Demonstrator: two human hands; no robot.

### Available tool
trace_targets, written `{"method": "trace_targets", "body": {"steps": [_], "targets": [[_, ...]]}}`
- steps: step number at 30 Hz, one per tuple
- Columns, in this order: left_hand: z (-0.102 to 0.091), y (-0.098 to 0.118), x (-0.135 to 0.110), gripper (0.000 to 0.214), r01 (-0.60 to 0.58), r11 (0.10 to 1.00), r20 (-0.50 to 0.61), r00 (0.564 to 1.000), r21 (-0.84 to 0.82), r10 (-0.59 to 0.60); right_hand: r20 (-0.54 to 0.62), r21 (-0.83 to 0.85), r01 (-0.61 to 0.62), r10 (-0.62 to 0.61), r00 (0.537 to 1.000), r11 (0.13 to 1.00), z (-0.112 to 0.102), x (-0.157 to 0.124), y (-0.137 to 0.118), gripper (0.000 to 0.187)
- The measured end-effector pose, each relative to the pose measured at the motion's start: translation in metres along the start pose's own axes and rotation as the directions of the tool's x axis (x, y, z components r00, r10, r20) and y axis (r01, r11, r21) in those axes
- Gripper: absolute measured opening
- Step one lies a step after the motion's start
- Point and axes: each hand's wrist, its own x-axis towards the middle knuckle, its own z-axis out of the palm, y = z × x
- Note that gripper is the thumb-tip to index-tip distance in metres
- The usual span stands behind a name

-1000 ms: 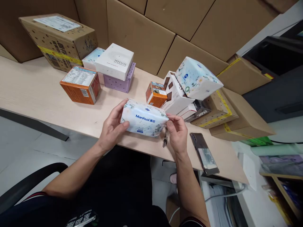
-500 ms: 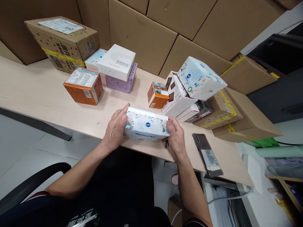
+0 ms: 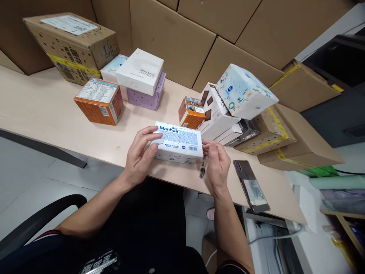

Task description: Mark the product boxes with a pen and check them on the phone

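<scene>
A white soft pack of tissues [image 3: 178,146] marked "Manhua" in blue sits at the front edge of the table, its printed face with a barcode turned up. Around its left end is my left hand [image 3: 140,154], with fingers over the top and the thumb on the front side. My right hand [image 3: 218,163] has bent fingers against the pack's right end, and its thumb is raised beside them. Between that hand and the pack, a small dark pen-like object [image 3: 202,168] lies on the table, partly hidden. Just behind the pack stands a small orange box [image 3: 191,114].
To the left are a larger orange box [image 3: 99,102], a white power bank box [image 3: 141,71] on a purple box [image 3: 145,96], and a taped carton [image 3: 76,49]. Another tissue pack [image 3: 242,91] tops a white box [image 3: 213,112] at right. A phone [image 3: 251,185] lies near my right hand.
The tissue pack has been turned so its barcode face is now upward instead of its floral side facing me. My right hand has shifted slightly right, its grip looser.
</scene>
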Motion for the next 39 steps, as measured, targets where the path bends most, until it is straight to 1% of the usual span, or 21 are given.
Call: {"method": "trace_targets", "body": {"steps": [2,4,5,7,8,10,12,14,15,17,18,20,22,24,27,28,30,32,34,35,39], "targets": [[0.0,0.001,0.0,0.025,0.019,1.0,-0.007,1.0,0.024,-0.019,-0.065,-0.166,-0.024,0.014,0.998,0.986,-0.004,0.003,0.002,0.031],[0.0,0.0,0.0,0.023,0.022,0.999,0.0,1.0,0.045,-0.022,-0.082,-0.4,-0.051,0.02,0.996,0.915,-0.009,0.005,0.005,0.03],[0.001,0.0,0.0,0.022,0.02,0.998,0.005,1.0,0.053,-0.02,-0.05,-0.494,-0.069,0.051,0.997,0.866,-0.012,0.006,0.006,0.032],[0.001,-0.001,0.0,0.021,0.019,0.998,0.018,1.0,0.066,-0.02,0.058,-0.601,-0.094,0.161,0.985,0.794,-0.016,0.006,0.008,0.035],[0.001,-0.002,0.001,0.021,0.024,0.997,0.022,0.999,0.075,-0.025,0.115,-0.62,-0.091,0.205,0.972,0.78,-0.017,0.006,0.009,0.034],[0.001,-0.003,0.001,0.021,0.045,0.994,0.027,0.998,0.1,-0.048,0.188,-0.615,-0.073,0.236,0.953,0.785,-0.018,0.005,0.009,0.03],[0.001,-0.005,0.001,0.022,0.064,0.991,0.033,0.997,0.117,-0.069,0.208,-0.573,-0.079,0.238,0.949,0.815,-0.018,0.004,0.008,0.027],[0.001,-0.007,0.001,0.024,0.066,0.99,0.043,0.997,0.121,-0.071,0.165,-0.48,-0.142,0.249,0.954,0.866,-0.019,0.003,0.005,0.023],[0.001,-0.007,0.001,0.025,0.058,0.991,0.049,0.997,0.119,-0.064,0.114,-0.397,-0.185,0.248,0.962,0.899,-0.02,0.003,0.003,0.022],[0.002,-0.008,0.001,0.026,0.028,0.993,0.059,0.998,0.113,-0.034,-0.032,-0.128,-0.235,0.233,0.972,0.963,-0.024,0.004,-0.001,0.019],[0.002,-0.007,0.001,0.026,0.009,0.994,0.068,0.998,0.109,-0.017,-0.092,0.036,-0.221,0.223,0.97,0.975,-0.027,0.006,-0.003,0.018],[0.003,-0.006,0.0,0.026,-0.026,0.994,0.094,0.995,0.102,0.016,-0.132,0.311,-0.135,0.183,0.974,0.941,-0.032,0.009,-0.006,0.018],[0.004,-0.003,-0.002,0.024,-0.06,0.993,0.124,0.991,0.105,0.047,-0.133,0.439,-0.055,0.125,0.983,0.897,-0.036,0.014,-0.008,0.026],[0.005,0.0,-0.003,0.023,-0.104,0.985,0.124,0.988,0.139,0.087,-0.165,0.458,-0.008,0.094,0.982,0.889,-0.036,0.018,-0.011,0.034],[0.007,0.006,-0.003,0.02,-0.247,0.928,0.067,0.969,0.278,0.237,-0.221,0.446,0.011,0.098,0.97,0.895,-0.03,0.023,-0.02,0.025],[0.009,0.009,-0.003,0.02,-0.313,0.892,0.062,0.948,0.326,0.311,-0.222,0.435,0.008,0.098,0.97,0.9,-0.027,0.024,-0.025,0.022],[0.015,0.014,-0.001,0.024,-0.446,0.805,0.091,0.889,0.392,0.449,-0.188,0.408,-0.009,0.093,0.978,0.913,-0.02,0.026,-0.037,0.023],[0.022,0.019,0.002,0.028,-0.535,0.728,0.139,0.835,0.428,0.532,-0.119,0.391,-0.032,0.085,0.989,0.92,-0.011,0.028,-0.05,0.029],[0.03,0.024,0.004,0.029,-0.573,0.668,0.183,0.807,0.475,0.562,-0.046,0.376,-0.056,0.079,0.996,0.925,0.0,0.03,-0.058,0.032],[0.033,0.025,0.005,0.029,-0.578,0.643,0.207,0.802,0.501,0.56,-0.012,0.368,-0.069,0.079,0.997,0.927,0.006,0.032,-0.059,0.033],[0.04,0.026,0.005,0.032,-0.55,0.59,0.31,0.83,0.591,0.464,0.124,0.314,-0.164,0.131,0.984,0.935,0.024,0.036,-0.051,0.03]]}}
